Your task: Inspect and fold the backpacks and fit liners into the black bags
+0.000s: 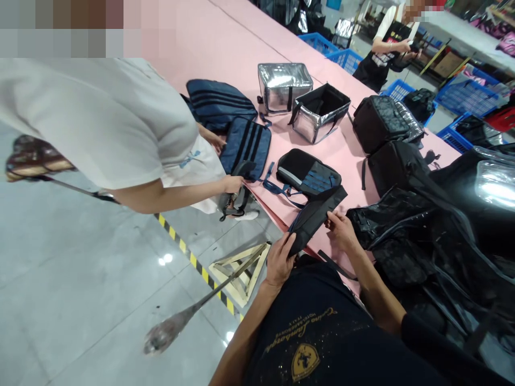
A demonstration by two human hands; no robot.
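Both my hands hold a flat black fabric panel [316, 214] at the near edge of the pink table [225, 48]. My left hand [279, 261] grips its lower end and my right hand [341, 229] pinches its right edge. Just beyond the panel lies a black bag with blue trim and blue straps [309, 174]. A pile of black bags [426, 236] sits to my right.
A person in a white shirt [100, 123] stands at the table's left side, one hand [232, 184] on a navy striped bag [246, 146]. Silver insulated boxes [284, 86] and black bags [378, 122] lie further back. Blue crates [348, 59] and another person [388, 45] stand beyond.
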